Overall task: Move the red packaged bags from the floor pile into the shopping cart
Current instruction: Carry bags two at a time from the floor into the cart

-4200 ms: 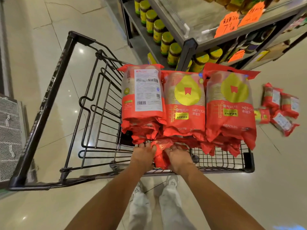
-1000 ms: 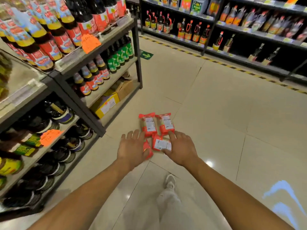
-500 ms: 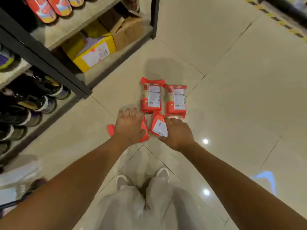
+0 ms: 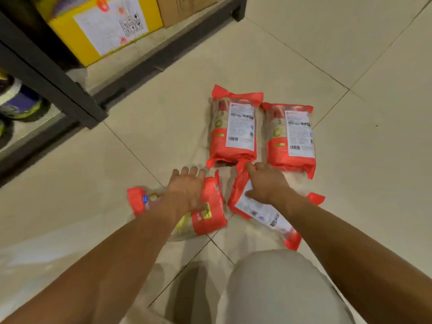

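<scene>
Several red packaged bags lie on the tiled floor. Two of them, the far left bag (image 4: 233, 129) and the far right bag (image 4: 291, 136), lie side by side with their white labels up. Closer to me, my left hand (image 4: 187, 187) rests flat on a bag with its yellow front up (image 4: 211, 206), fingers reaching over its far edge. My right hand (image 4: 266, 183) lies with spread fingers on a tilted, label-up bag (image 4: 257, 212), its forefinger at that bag's red top flap. Neither bag is lifted. The shopping cart is out of view.
A black shelf unit (image 4: 53, 85) stands at the left, its lowest shelf holding a yellow box (image 4: 100, 26), a brown carton (image 4: 184, 8) and dark bottles (image 4: 18, 104). My bent knee (image 4: 280, 288) fills the lower right. Open tiles stretch to the right.
I have crouched lower and the view has closed in on the bags. Both hands have settled onto the two near bags. The far pair has not moved.
</scene>
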`<state>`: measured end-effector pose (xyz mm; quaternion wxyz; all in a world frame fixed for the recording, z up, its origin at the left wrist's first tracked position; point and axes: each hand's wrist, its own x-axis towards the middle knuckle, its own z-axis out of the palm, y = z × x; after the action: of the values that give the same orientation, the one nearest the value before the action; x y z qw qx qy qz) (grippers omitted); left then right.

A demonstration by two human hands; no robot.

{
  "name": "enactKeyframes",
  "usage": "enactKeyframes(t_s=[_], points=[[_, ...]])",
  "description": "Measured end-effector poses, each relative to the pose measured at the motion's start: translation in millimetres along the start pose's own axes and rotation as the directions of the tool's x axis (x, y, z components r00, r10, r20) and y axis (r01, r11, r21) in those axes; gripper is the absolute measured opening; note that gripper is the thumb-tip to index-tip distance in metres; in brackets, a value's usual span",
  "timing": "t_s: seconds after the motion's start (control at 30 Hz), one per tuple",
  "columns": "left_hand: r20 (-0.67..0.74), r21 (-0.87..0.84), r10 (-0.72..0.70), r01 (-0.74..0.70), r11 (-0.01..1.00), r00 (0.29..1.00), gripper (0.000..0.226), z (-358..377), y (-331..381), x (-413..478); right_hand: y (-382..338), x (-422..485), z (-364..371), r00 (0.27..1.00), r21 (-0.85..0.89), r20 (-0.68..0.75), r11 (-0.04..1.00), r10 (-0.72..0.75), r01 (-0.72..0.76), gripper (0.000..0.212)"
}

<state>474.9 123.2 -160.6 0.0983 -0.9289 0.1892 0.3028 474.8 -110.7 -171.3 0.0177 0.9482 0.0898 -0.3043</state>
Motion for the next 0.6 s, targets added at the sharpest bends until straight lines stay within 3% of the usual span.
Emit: enactKeyframes(t_s=[0.1, 0.2, 0.4, 0.6], points=[[0.084, -0.092, 0.036, -0.028, 0.995, 0.996, 0.115, 12.9, -1.8, 29.6, 4.4, 34.3, 12.3, 0.997, 0.146, 0.071, 0.989, 0.019, -0.03, 0.117], [0.239, -0.3, 0.073, 0.002, 0.954, 0.968, 0.121, 18.9, -8.0, 49.0, 14.8, 51.5, 10.2, 0.984, 0.349, 0.181, 0.935, -0.005, -0.059, 0.133], [0.23, -0.253, 0.071, -0.011, 0.967, 0.971, 0.09, 19.0, -2.2, 44.4, 6.7, 38.9, 20.3, 0.993, 0.302, 0.099, 0.949, 0.058, -0.085, 0.116], [0.048, -0.195, -0.026, 0.035, 0.98, 0.998, 0.081, 5.9, -3.0, -11.7, -16.4, -19.6, 8.6, 0.996, 0.28, 0.002, 0.956, 0.094, -0.091, 0.091]])
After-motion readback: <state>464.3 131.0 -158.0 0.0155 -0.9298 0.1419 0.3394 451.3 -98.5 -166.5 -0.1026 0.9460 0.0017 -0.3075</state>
